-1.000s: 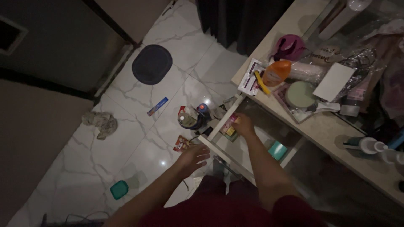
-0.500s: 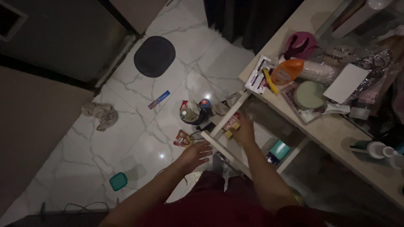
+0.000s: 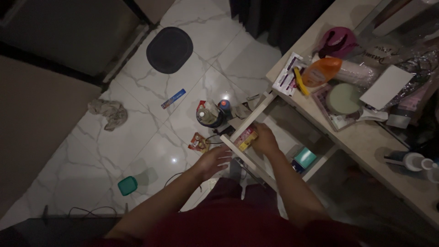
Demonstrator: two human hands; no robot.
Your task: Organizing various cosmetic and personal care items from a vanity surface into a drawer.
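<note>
My right hand (image 3: 264, 138) reaches into an open white drawer (image 3: 238, 148) under the beige counter and rests on small pink and yellow packets (image 3: 245, 138) in its near left corner; whether it grips them is hard to tell in the dim light. My left hand (image 3: 212, 161) hovers with fingers spread just outside the drawer's front edge, holding nothing. A teal box (image 3: 304, 157) lies deeper in the drawer.
The counter (image 3: 366, 137) carries an orange bottle (image 3: 321, 71), a round green tin (image 3: 343, 98), a pink item, papers and white bottles. On the marble floor lie a dark oval mat (image 3: 169, 49), a crumpled cloth (image 3: 108, 113), a small bin with bottles (image 3: 211, 115), a snack packet, a teal container (image 3: 127, 185).
The view has shifted slightly. My right hand has slid toward the drawer's near corner onto the packets. My left hand has edged closer to the drawer front.
</note>
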